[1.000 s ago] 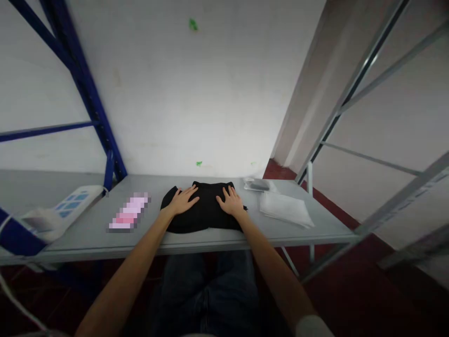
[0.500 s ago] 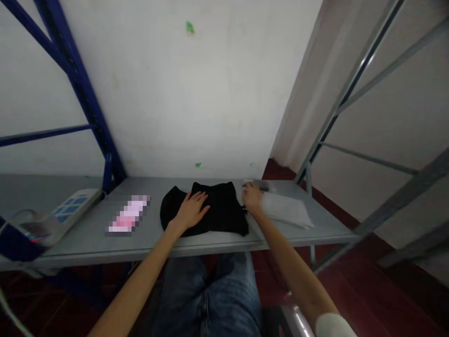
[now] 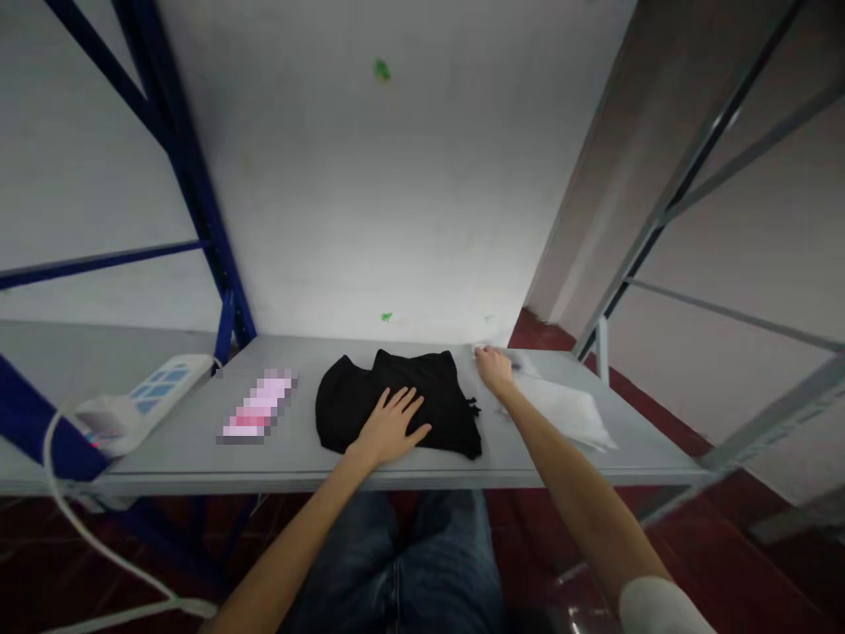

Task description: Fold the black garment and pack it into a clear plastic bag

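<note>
A folded black cloth item point(image 3: 356, 401) lies on the grey shelf board, with short cord-like ends at its right edge. My left hand point(image 3: 389, 427) rests flat on its lower middle part, fingers spread. To the right of the cloth, my right hand point(image 3: 494, 370) has its fingers curled at the near side of a clear plastic piece point(image 3: 525, 363) with something dark in it. A small whitish bit shows at the fingertips, and I cannot make out what they grip. White thin packaging point(image 3: 564, 409) lies under and beside my right wrist.
A white power strip point(image 3: 158, 392) with blue sockets and a cable lies at the left, by a blue rack post point(image 3: 198, 194). A pixelated pink rectangle point(image 3: 260, 405) sits left of the cloth. A white wall point(image 3: 396, 202) stands behind the shelf board point(image 3: 647, 440).
My left hand has slid right and nearer to me across the cloth. My right hand has moved slightly away from the cloth's right edge. The view has shifted a little.
</note>
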`<state>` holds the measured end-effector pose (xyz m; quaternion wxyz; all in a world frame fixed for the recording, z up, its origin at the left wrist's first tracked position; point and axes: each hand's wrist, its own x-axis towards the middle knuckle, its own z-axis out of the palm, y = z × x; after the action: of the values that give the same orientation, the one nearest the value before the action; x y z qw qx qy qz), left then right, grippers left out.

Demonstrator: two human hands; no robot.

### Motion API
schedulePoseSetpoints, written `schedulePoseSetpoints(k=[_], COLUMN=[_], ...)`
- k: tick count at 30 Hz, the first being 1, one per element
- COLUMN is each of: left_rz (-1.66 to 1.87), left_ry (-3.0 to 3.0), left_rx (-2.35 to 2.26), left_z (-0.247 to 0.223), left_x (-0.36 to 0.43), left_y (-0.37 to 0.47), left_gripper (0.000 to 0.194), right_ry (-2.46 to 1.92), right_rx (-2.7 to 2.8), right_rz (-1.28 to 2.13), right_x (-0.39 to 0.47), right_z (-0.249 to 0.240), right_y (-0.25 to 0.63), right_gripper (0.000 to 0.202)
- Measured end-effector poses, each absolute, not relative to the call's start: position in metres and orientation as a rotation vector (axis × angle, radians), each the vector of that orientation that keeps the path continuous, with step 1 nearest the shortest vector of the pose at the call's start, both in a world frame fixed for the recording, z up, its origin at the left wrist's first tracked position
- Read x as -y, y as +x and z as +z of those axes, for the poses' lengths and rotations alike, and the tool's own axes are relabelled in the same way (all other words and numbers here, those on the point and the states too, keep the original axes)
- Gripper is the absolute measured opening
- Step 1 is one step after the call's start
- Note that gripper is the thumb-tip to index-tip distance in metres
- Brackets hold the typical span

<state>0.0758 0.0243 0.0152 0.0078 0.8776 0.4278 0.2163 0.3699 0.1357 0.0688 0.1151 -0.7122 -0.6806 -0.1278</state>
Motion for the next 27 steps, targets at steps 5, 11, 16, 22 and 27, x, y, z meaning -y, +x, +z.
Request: schedulePoseSetpoints(k=[5,11,16,22,27], left_rz=[0.785,1.386,1.253,1.132,1.355], left_ry=[2.683,2.38,2.593,2.692,2.639], left_rx=[-1.325,-1.317,-1.343,-1.393,-1.276], left_z=[0.023,0.039,0.035,0.032,0.035], left_x=[-0.019,-0.009,-0.006,-0.006,-0.003], left_y=[0.076,0.066,0.058,0.061,0.059], left_gripper=[0.064,0.055,0.021,0.011,0.011], right_ry=[-1.957,-1.378,-1.105,-1.13,-1.04], right_rx=[1.777,2.0,2.31,2.247,2.145], right_rz=[-0.507,-0.466,-0.316,-0.24,-0.303], right_x=[-0.124,-0.042,-0.004,-0.001,0.008], right_z=[0.102,0.082,0.048,0.043,0.044], right_y=[0.36,0.299,0.26,0.256,0.25], right_gripper=[0.038,0.03,0.024,0.02,0.016])
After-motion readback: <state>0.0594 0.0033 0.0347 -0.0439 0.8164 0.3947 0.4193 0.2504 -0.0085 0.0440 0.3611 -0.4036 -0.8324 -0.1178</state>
